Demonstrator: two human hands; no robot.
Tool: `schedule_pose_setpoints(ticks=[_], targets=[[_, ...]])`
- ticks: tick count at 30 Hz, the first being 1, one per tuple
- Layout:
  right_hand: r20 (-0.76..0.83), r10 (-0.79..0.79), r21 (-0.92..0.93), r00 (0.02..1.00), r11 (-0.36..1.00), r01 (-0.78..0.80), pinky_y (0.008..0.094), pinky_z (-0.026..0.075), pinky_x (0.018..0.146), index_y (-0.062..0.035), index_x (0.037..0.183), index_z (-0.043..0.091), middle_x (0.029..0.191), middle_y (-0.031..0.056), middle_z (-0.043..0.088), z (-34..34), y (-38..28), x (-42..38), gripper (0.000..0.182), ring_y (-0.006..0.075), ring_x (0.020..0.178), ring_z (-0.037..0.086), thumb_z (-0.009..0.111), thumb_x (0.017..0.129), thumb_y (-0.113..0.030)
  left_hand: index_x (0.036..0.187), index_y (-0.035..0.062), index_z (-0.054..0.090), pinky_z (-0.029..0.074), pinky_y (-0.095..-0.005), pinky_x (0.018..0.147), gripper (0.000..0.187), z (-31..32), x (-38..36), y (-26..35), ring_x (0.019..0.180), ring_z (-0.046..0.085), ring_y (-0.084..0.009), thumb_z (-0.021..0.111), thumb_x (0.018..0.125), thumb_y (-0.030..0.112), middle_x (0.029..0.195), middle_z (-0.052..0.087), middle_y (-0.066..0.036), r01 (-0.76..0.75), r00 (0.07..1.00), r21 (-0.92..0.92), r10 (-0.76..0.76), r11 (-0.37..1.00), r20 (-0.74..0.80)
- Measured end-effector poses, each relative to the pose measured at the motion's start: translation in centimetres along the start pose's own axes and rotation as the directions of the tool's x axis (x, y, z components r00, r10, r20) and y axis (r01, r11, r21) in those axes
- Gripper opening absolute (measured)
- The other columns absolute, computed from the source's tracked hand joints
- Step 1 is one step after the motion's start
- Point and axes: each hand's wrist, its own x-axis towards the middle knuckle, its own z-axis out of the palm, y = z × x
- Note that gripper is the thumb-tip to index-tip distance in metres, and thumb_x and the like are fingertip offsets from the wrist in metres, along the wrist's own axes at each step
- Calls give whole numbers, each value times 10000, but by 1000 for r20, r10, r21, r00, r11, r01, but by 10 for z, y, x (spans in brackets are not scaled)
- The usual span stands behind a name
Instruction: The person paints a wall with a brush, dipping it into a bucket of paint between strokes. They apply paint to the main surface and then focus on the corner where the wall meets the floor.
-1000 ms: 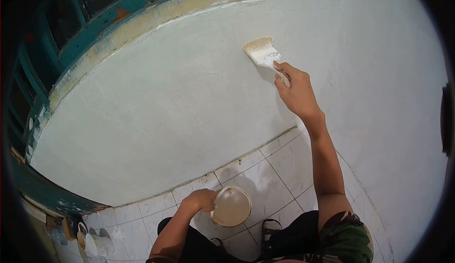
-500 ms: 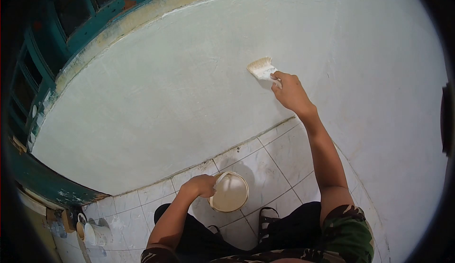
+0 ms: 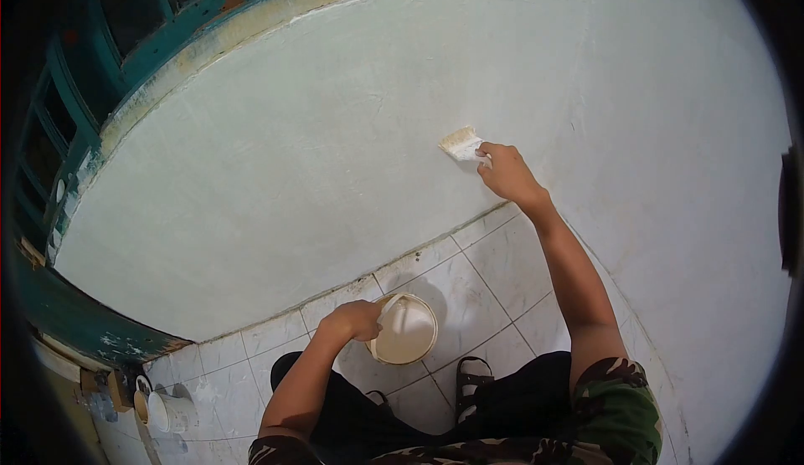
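My right hand grips a wide paintbrush loaded with white paint, its bristles pressed against the pale plastered wall low down, a little above the floor line. My left hand holds the rim of a small round paint tub with whitish paint inside, just above the tiled floor. My legs in dark shorts and a sandalled foot show at the bottom.
A teal window frame with peeling paint runs along the wall's upper left. Two small white containers lie on the tiles at the lower left, near a teal door frame. The wall turns a corner at the right.
My right hand has drawn the brush down the wall toward the floor. The tub in my left hand has tipped and shifted slightly left.
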Motion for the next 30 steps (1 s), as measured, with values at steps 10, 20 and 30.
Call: schedule_pose_setpoints(ticks=[10, 20, 30], targets=[[66, 61, -33, 996, 998, -59, 438, 501, 918, 47, 1109, 661, 1062, 265, 679, -21, -15, 9, 318, 421, 1032, 639, 621, 818, -77, 1086, -47, 679, 527, -442, 882, 385, -1, -5, 1, 1023, 672, -386, 638, 890, 281, 1066, 691, -260, 5, 1000, -17, -6, 1000, -17], [161, 164, -117, 973, 982, -146, 403, 519, 879, 19, 1070, 681, 1080, 246, 681, -34, -18, 22, 309, 384, 1012, 654, 593, 788, -69, 1095, -43, 678, 525, -448, 884, 384, -6, -9, -1, 1030, 668, -392, 630, 906, 287, 1071, 689, -264, 17, 1000, -30, -18, 999, -6], [47, 151, -92, 987, 985, -146, 424, 516, 911, 36, 1075, 685, 1066, 267, 688, -25, -26, 39, 295, 397, 1039, 657, 602, 809, -60, 1076, -48, 672, 528, -449, 877, 362, -5, -5, -6, 1023, 669, -388, 620, 888, 257, 1060, 686, -272, -4, 1000, -20, 4, 1000, 6]])
